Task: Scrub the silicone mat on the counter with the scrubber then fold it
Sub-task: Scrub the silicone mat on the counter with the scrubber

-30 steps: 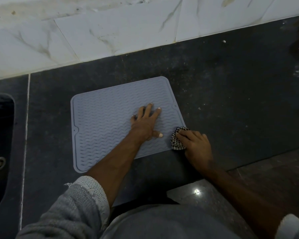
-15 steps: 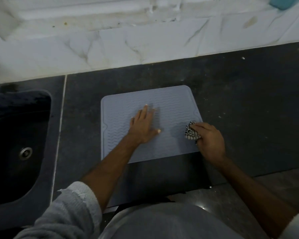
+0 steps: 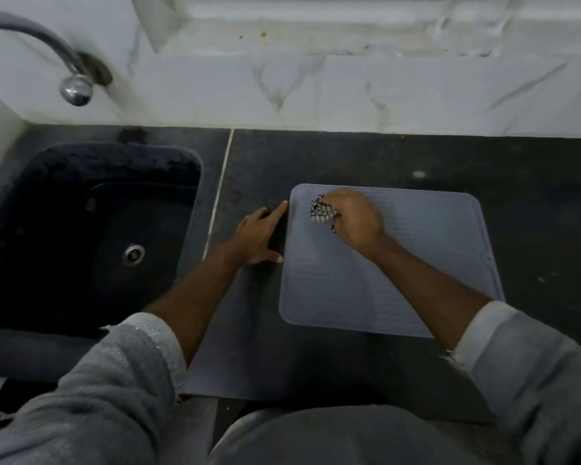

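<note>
We see a pale grey-blue rectangular silicone mat (image 3: 416,263) with rounded corners lying flat on the dark stone table (image 3: 534,203), to the right of a dark recessed sink (image 3: 81,229). Our right hand (image 3: 356,219) sits over the mat's far left corner, its fingers curled round a crumpled black-and-white checked scrubber (image 3: 321,211) that it presses against the mat's surface. Our left hand (image 3: 259,236) rests on the table just beside the mat's left edge, fingers straight and relaxed, holding nothing; the forefinger tip and the thumb tip reach right up to that edge, though we cannot tell whether they touch it. A curved chrome tap (image 3: 74,85) hangs above the sink from the white marble-patterned wall (image 3: 383,92). Grey sleeves (image 3: 114,380) cover both forearms near the bottom of the view.
</note>
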### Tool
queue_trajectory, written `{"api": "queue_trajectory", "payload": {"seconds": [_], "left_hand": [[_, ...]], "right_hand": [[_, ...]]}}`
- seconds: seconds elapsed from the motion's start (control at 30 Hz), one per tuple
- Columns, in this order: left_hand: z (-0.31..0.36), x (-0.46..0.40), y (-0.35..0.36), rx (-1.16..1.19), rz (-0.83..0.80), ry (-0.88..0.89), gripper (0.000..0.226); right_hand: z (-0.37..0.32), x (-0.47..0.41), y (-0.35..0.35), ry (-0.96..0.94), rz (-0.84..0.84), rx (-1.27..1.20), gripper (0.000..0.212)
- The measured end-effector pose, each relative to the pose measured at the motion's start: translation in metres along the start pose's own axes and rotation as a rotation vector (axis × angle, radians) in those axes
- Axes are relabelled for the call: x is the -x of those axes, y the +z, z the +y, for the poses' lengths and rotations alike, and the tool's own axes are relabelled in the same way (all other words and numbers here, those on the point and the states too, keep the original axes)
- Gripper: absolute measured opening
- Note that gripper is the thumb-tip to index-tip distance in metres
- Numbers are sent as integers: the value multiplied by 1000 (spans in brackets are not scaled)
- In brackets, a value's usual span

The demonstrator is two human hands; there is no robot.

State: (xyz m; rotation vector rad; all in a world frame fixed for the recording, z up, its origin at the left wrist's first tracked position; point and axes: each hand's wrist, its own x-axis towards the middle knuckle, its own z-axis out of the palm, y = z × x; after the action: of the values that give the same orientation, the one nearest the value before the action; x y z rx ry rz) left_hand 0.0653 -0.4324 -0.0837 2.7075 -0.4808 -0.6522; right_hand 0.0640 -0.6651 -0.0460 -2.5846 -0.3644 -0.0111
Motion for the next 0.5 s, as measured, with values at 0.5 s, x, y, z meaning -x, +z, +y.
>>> {"api": "queue_trajectory", "payload": {"seconds": [0.5], "left_hand": [[-14,-22,1,10,-88,70,139]], "right_hand": [[-14,-63,50,-31,-185,336,43]]}}
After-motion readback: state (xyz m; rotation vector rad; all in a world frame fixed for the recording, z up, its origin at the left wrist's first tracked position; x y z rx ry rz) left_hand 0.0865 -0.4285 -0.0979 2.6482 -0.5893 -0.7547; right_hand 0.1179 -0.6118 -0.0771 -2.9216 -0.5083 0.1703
